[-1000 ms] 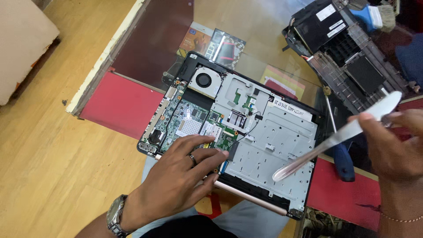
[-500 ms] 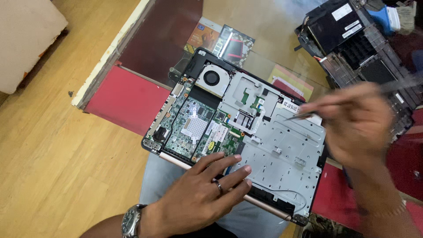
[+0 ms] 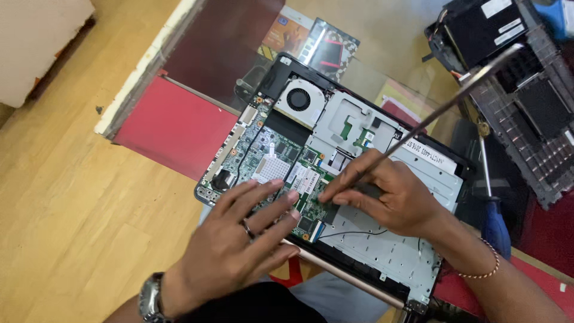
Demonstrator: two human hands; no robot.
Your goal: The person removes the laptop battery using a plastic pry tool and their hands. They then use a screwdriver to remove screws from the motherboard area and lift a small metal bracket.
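Right hand: fingers pinched on long thin metal pry tool, tip on green circuit board. Left hand: fingers spread flat on opened laptop chassis.

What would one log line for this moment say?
left hand: flat on opened laptop, open | right hand: shut on long thin tool, tip at green circuit board | blue-handled screwdriver: lying right
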